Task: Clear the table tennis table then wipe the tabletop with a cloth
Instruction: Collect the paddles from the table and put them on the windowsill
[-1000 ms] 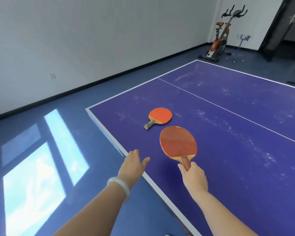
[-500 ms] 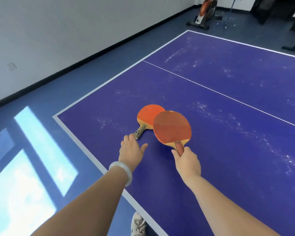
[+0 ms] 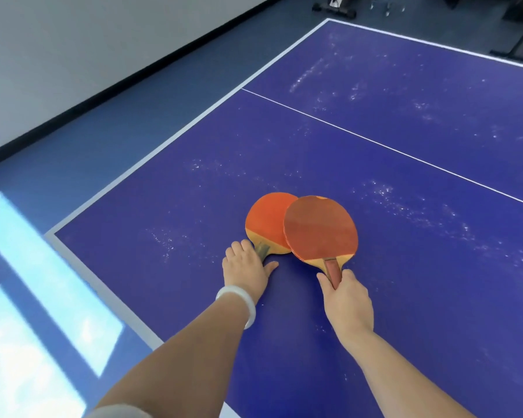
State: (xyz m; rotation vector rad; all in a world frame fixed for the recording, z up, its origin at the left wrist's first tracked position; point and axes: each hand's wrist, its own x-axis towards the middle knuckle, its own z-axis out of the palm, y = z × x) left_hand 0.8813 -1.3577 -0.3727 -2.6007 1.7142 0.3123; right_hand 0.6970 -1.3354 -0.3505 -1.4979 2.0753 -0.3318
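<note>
The right hand [image 3: 346,300] is wrapped round the handle of the darker paddle [image 3: 320,227], its blade overlapping the second paddle [image 3: 264,221] lying just ahead of the left hand [image 3: 246,267], whose fingers rest on that handle, thumb splayed. I'd tuck the thumb under, then lift both off the table [image 3: 405,251]

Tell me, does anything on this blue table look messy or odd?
Yes: whitish dusty streaks mark the table tennis tabletop, thickest toward the right and across the far half, so it looks unwiped. The darker red paddle overlaps the orange-red paddle; neither looks damaged.
</note>
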